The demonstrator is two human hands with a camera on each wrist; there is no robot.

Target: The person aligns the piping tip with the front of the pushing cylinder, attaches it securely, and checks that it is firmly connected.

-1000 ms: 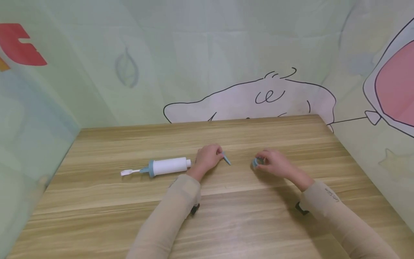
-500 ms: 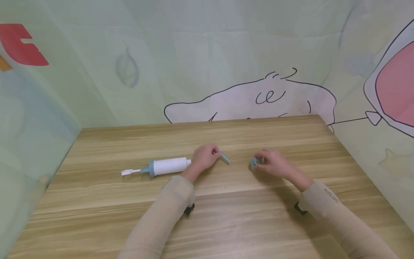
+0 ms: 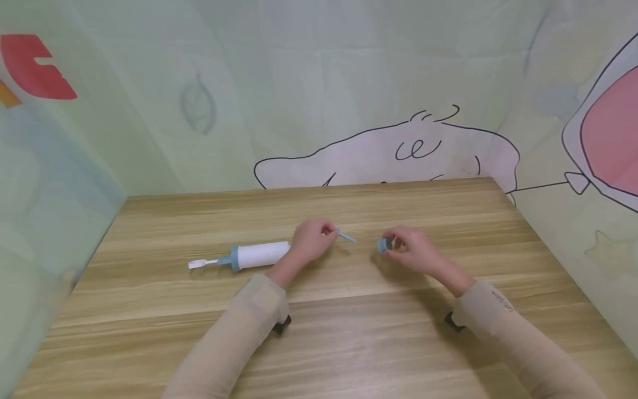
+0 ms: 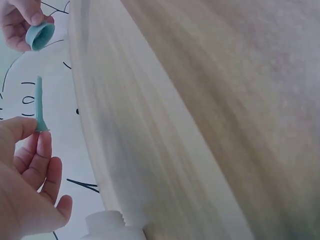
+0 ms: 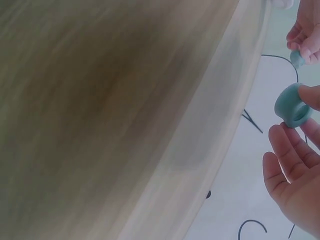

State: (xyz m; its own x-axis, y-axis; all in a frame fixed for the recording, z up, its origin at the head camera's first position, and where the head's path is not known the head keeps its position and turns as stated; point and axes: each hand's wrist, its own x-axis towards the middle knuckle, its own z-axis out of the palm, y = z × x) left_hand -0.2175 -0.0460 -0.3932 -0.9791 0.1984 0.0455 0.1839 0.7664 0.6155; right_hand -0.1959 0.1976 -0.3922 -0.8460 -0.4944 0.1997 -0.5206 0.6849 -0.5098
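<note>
A slender, smooth blue-green rod [image 4: 39, 100], straight along its shaft and flared at its base, is pinched at the flared end between the thumb and fingertips of the left hand [image 3: 313, 241]. A short, hollow ring [image 5: 292, 106] of the same colour, smooth-walled and open through its middle, is clamped between the thumb and fingers of the right hand [image 3: 412, 248]. Both pieces are held above the table [image 3: 349, 343], and the tip of the rod is directed toward the ring; the two are set near each other but apart, with a narrow gap left between them.

To the left of the left hand, a white cylindrical tube [image 3: 262, 255] is laid on its side. It is closed off by a blue flange [image 3: 235, 259], from which a thin white handle [image 3: 197, 264] is extended; a narrower, ridged neck is shown in the left wrist view.

The table is surfaced in streaked wood grain. Its far edge is met by a creased, printed sheet [image 3: 319, 83]. Both side edges are well removed from the hands, and room is left between the hands and the far edge.
</note>
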